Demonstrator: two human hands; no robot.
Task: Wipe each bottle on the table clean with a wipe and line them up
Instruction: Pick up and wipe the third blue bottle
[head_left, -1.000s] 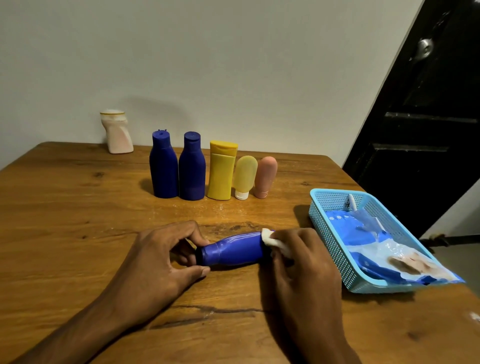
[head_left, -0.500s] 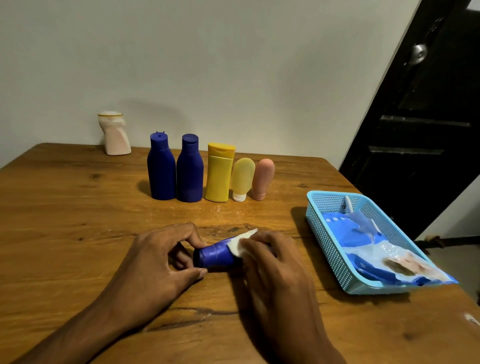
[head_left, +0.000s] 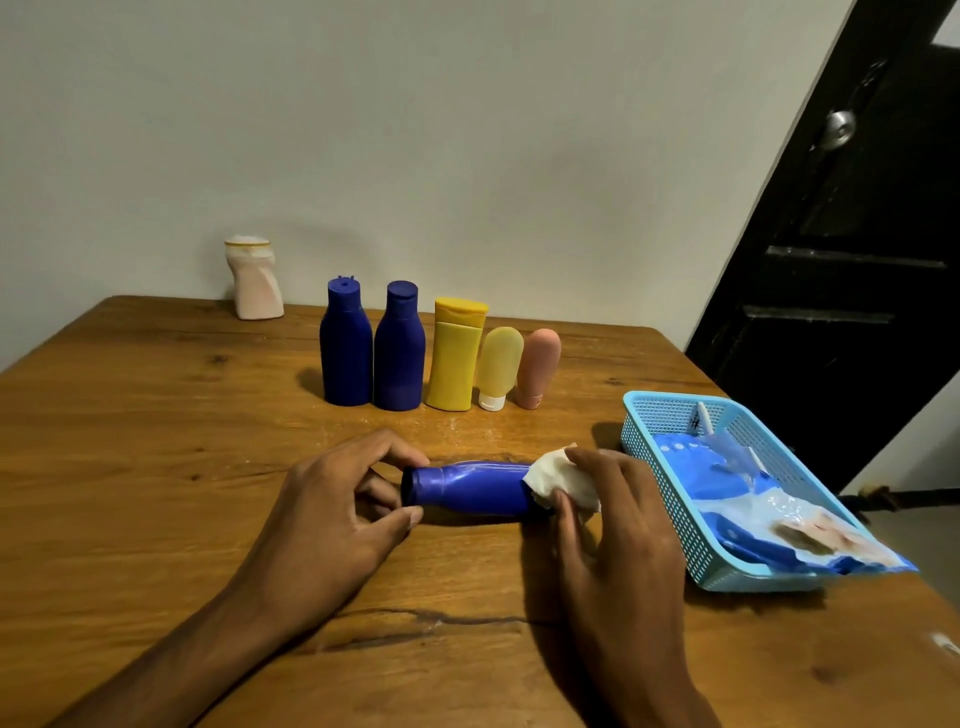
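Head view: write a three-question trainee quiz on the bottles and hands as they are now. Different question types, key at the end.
1. True or false: the blue bottle gripped at its cap end by the left hand stands upright.
2. How many bottles stand in the row at mid-table?
A) three B) five C) seven
3. Fill in: the right hand holds a white ___ against the blue bottle's base end.

Key: 1 false, it lies on its side on the table. 2 B; a pink-white bottle stands apart near the wall. 3 wipe.
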